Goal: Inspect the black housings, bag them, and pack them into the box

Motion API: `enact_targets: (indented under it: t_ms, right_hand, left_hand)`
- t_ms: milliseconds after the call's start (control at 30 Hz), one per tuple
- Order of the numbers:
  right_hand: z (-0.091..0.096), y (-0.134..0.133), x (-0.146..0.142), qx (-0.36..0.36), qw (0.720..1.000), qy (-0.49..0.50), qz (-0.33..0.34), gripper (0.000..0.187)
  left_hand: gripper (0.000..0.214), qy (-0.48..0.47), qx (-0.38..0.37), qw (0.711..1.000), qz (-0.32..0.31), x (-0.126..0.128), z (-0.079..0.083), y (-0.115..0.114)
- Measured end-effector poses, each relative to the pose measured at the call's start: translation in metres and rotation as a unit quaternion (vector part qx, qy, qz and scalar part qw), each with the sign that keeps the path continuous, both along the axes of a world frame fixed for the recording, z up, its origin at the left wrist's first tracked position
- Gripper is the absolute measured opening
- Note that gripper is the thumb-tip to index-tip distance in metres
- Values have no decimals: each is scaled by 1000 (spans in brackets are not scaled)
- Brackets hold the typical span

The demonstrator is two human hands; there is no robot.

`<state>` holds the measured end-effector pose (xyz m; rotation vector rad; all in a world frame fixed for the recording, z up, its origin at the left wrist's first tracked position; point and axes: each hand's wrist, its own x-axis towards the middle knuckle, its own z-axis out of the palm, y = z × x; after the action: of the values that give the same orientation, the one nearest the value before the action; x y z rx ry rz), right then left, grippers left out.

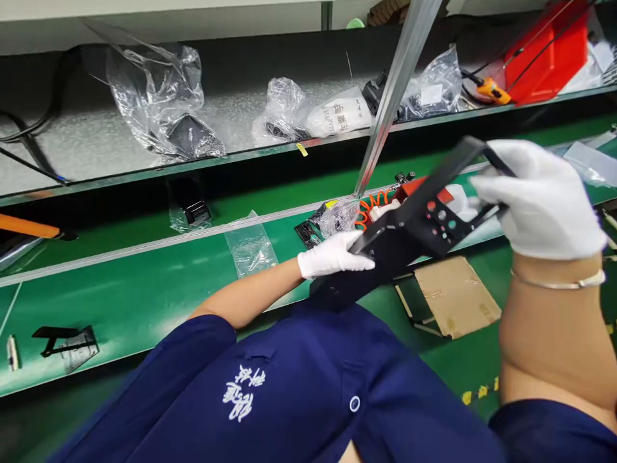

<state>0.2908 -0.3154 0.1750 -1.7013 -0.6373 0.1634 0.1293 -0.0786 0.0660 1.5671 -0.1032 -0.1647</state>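
Both my hands wear white gloves and hold one long black hand-held device [409,235] with a panel of small red, white and green buttons. My left hand [332,256] grips its lower body, fingers wrapped along the edge. My right hand [540,196] is closed round the loop-shaped handle at its upper end. The device is tilted, its lower end resting against my dark blue shirt. A thin bracelet sits on my right wrist.
A green conveyor belt [144,289] runs across with clear plastic bags [250,247], a cardboard piece [456,296], a coiled orange cable [369,207] and a black bracket [65,339]. The upper shelf holds bagged black parts [166,103], a red bin [552,54] and a metal post [390,96].
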Motion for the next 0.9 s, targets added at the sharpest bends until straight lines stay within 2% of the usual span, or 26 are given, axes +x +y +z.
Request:
enact_targets:
  t_ms: [67,167,200,267,300,400,500,600,767,833,900]
  right_hand:
    - [-2,20,-8,48,999,-8,20,45]
    - [-32,48,-51,97,994,-51,6,54]
    - [-48,58,-70,78,995,-64,23,59]
    - [-82,80,-103,-19,989,-116,94,74]
    - [-96,91,-115,-43,988,-135,60,81]
    - [-119,115,-132,-55,985,-162,7,87]
    - [-117,124,-130,-49,982,-179,28,77]
    - [-112,125,-125,-48,976,-213,29,68]
    - [-118,124,-123,-36,969,-242,27,57]
    - [-121,121,-126,-15,967,-256,-2,55]
    - [-122,120,-130,10,956,-289,-57,49]
  left_hand:
    - [54,-44,-37,993,104,-1,5,-1]
    - [52,-139,-80,947,277,-2,21,7]
    - [47,-173,-90,923,331,-3,27,10]
    - [37,-233,-101,877,409,-3,37,14]
    - [33,-254,-102,858,434,-3,41,14]
    - [27,-280,-91,830,473,-6,47,15]
    - [25,-294,-85,816,491,-10,49,16]
    - [23,-296,-114,805,502,-14,51,17]
    - [25,-288,-127,789,527,-16,51,17]
    - [26,-294,-116,779,542,-16,51,17]
    - [29,-306,-103,764,558,-17,52,17]
